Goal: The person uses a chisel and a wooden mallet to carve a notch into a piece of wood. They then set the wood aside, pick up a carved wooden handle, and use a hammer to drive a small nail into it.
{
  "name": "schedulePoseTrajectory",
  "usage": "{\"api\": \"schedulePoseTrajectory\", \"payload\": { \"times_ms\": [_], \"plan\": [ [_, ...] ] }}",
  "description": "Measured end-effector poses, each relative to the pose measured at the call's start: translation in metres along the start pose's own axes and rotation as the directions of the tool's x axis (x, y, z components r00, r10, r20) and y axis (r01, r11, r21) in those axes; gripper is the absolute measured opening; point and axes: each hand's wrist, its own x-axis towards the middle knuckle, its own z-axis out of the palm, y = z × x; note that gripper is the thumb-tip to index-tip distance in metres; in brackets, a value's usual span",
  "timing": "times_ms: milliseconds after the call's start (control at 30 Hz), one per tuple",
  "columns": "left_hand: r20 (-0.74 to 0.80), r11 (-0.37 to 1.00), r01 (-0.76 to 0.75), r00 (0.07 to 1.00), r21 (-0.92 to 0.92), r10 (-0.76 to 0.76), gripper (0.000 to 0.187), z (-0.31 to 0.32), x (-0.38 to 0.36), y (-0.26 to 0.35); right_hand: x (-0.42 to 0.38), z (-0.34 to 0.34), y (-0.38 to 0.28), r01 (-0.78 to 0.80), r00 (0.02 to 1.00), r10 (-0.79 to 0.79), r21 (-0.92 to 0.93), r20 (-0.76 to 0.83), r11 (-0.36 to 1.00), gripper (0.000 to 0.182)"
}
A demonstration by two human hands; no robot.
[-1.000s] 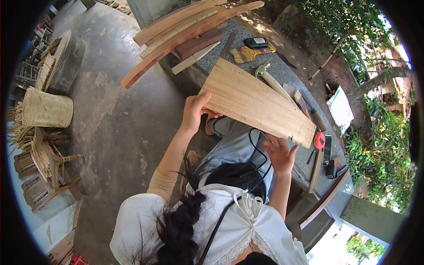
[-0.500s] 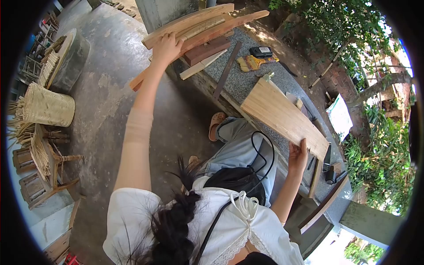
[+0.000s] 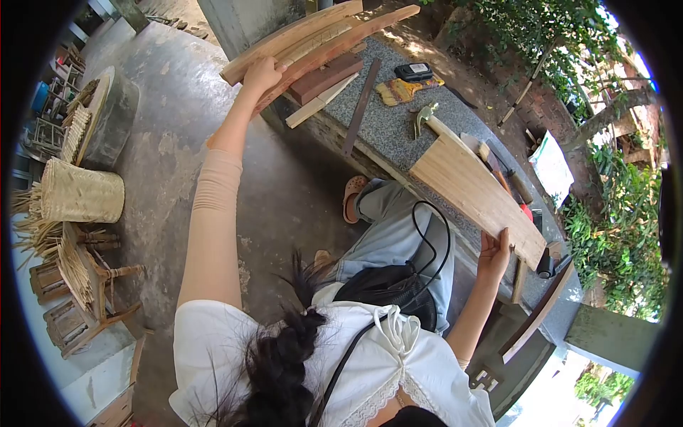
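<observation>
Holding a wide board (image 3: 478, 196) — right hand (image 3: 494, 256) — while left hand (image 3: 263, 73) touches planks (image 3: 336, 47).

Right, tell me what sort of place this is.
Probably a covered porch or yard-side spot used for woodworking: long wooden planks and a hammer lie on a stone-topped ledge, with leafy greenery just beyond.

Takes in daylight from the side with foliage (image 3: 615, 263), blown out to white at lower right. Dapples the soil (image 3: 420, 51) beyond the bench (image 3: 384, 71) with sun; dims the concrete floor (image 3: 185, 171) close by, with pale glare farther off. Bends shapes toward the edges, ends in a black surround, looks fairly sharp mid-frame.
</observation>
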Motion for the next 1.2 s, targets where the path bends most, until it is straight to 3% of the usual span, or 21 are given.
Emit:
{"api": "schedulePoseTrajectory", "payload": {
  "times_ms": [67, 133, 200, 233, 300, 333, 433, 533, 600, 733, 833, 1000, 1067, 1100, 1133, 1200],
  "plan": [
    [-0.151, 0.979, -0.050, 0.985, 0.198, 0.080, 0.039, 0.005, -0.005, 0.007, 0.001, 0.002, 0.000, 0.014, 1.000, -0.014, -0.006, -0.011, 1.000, 0.045],
    [-0.175, 0.969, -0.022, 0.982, 0.248, 0.067, 0.039, 0.000, -0.007, 0.013, 0.002, 0.009, -0.001, 0.028, 0.999, -0.028, -0.013, -0.024, 1.000, 0.046],
    [-0.194, 0.954, 0.001, 0.979, 0.301, 0.060, 0.039, -0.012, -0.010, 0.018, 0.003, 0.021, -0.004, 0.032, 0.999, -0.032, -0.034, -0.018, 0.999, 0.026],
    [-0.195, 0.947, -0.021, 0.977, 0.319, 0.088, 0.039, -0.023, -0.012, 0.019, 0.008, 0.026, -0.006, 0.034, 0.999, -0.035, -0.030, -0.022, 0.999, 0.026],
    [-0.228, 0.940, -0.009, 0.969, 0.341, 0.092, 0.036, -0.034, -0.018, 0.012, 0.021, 0.037, -0.013, 0.003, 0.995, 0.010, -0.127, 0.101, 0.992, 0.047],
    [-0.229, 0.940, -0.011, 0.969, 0.342, 0.095, 0.036, -0.039, -0.024, 0.005, 0.024, 0.051, -0.016, 0.005, 0.995, 0.008, -0.125, 0.101, 0.992, 0.047],
    [-0.422, 0.984, -0.073, 0.896, 0.164, 0.137, 0.029, -0.058, -0.071, -0.003, 0.028, 0.105, -0.015, 0.046, 0.975, 0.008, -0.235, 0.224, 0.971, 0.041],
    [-0.528, 0.975, -0.223, 0.829, -0.008, 0.186, 0.023, -0.076, -0.145, -0.011, 0.030, 0.168, -0.003, 0.077, 0.939, 0.024, -0.277, 0.343, 0.958, 0.039],
    [-0.539, 0.968, -0.247, 0.811, 0.037, 0.227, 0.021, -0.093, -0.198, -0.015, 0.030, 0.211, 0.010, 0.048, 0.894, 0.087, -0.285, 0.441, 0.957, 0.044],
    [-0.479, 0.966, -0.061, 0.859, 0.252, 0.179, 0.024, -0.114, -0.290, -0.026, 0.044, 0.293, 0.046, 0.007, 0.812, 0.191, -0.335, 0.552, 0.942, 0.050],
    [-0.477, 0.930, -0.006, 0.857, 0.368, 0.194, 0.024, -0.121, -0.336, -0.025, 0.052, 0.349, 0.079, -0.036, 0.754, 0.253, -0.347, 0.606, 0.937, 0.051],
    [-0.537, 0.924, 0.125, 0.838, 0.362, 0.098, 0.026, -0.131, -0.371, -0.023, 0.053, 0.424, 0.126, -0.076, 0.679, 0.295, -0.335, 0.672, 0.939, 0.060],
    [-0.563, 0.924, 0.133, 0.821, 0.360, 0.101, 0.026, -0.133, -0.371, -0.021, 0.044, 0.437, 0.137, -0.102, 0.729, 0.186, -0.164, 0.659, 0.981, 0.071],
    [-0.565, 0.925, 0.131, 0.819, 0.357, 0.102, 0.027, -0.133, -0.371, -0.020, 0.081, 0.445, 0.175, 0.018, 0.669, 0.095, -0.144, 0.737, 0.989, 0.082],
    [-0.567, 0.925, 0.130, 0.818, 0.356, 0.103, 0.027, -0.132, -0.369, -0.019, 0.077, 0.439, 0.166, 0.021, 0.669, 0.092, -0.142, 0.738, 0.990, 0.082],
    [-0.560, 0.948, 0.122, 0.826, 0.293, 0.067, 0.027, -0.123, -0.361, -0.014, 0.054, 0.410, 0.137, -0.002, 0.605, 0.298, -0.373, 0.738, 0.928, 0.079]
  ]
}}
